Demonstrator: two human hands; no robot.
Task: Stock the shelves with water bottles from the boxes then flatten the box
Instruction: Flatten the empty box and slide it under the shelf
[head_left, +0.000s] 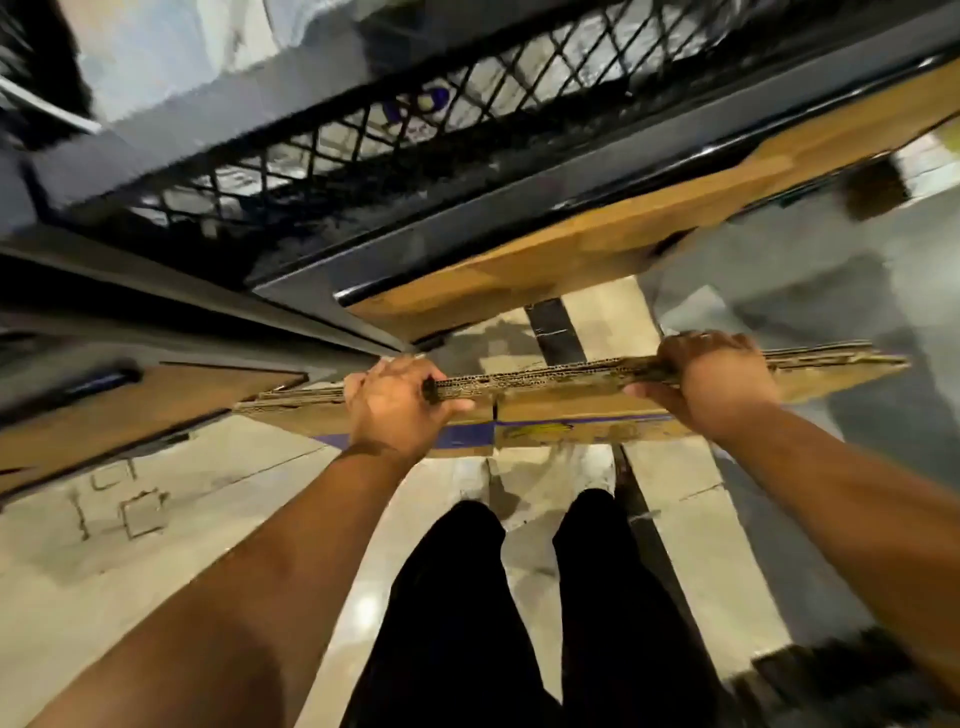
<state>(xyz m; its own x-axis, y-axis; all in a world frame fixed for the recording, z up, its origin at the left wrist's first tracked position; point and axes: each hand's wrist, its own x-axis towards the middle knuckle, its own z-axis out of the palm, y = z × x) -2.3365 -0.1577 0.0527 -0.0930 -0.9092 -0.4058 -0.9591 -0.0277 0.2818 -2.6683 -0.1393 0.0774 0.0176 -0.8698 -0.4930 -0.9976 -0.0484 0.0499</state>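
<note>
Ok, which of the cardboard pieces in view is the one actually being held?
The flattened box with the blue stripe, gripped edge-up by the left hand and right hand; the other cardboard sheets lie against the cart.

Dark shelf frame (332, 270) close ahead; open floor (171, 519) below, behind.

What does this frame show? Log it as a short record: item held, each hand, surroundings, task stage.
item held: flattened cardboard box, folded into layers, held on edge above the floor
left hand: left hand closed over the box's top edge near its left end
right hand: right hand closed over the top edge near its right end
surroundings: dark shelf unit with mesh panel ahead; more flat cardboard leaning against it; tiled floor below
water bottles: none clearly visible; image blurred
task stage: box looks already flattened
</note>
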